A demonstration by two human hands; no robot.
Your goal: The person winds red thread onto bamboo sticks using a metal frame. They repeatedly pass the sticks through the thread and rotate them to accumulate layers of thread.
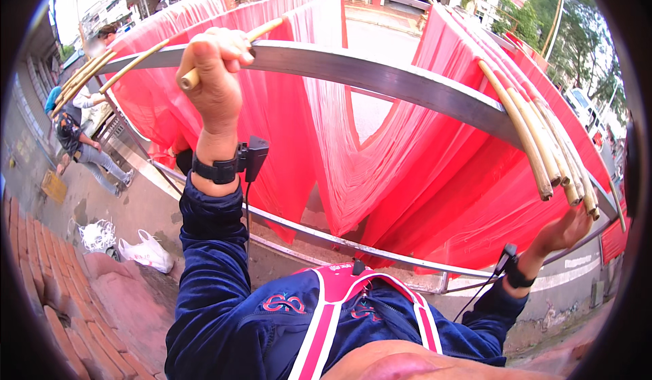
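Note:
My left hand (214,69) is closed around the near end of a bamboo pole (267,27), just above the metal rail (356,72) of a rack. From that pole hangs pale pink to red thin, stringy material (326,120), either yarn or loose cloth, sagging in a V toward the right-hand poles. On the right, a bundle of bamboo poles (530,140) lies across the rail with its cut ends toward me. My right hand (563,232) is raised under those ends, fingers at or behind them; whether it grips one is hidden.
More bamboo poles (84,82) rest on the rail's left end. A person in jeans (97,156) stands at the left, near others partly hidden. A white plastic bag (146,251) and tangled white strips (98,235) lie on the ground. Brickwork (56,288) edges the lower left.

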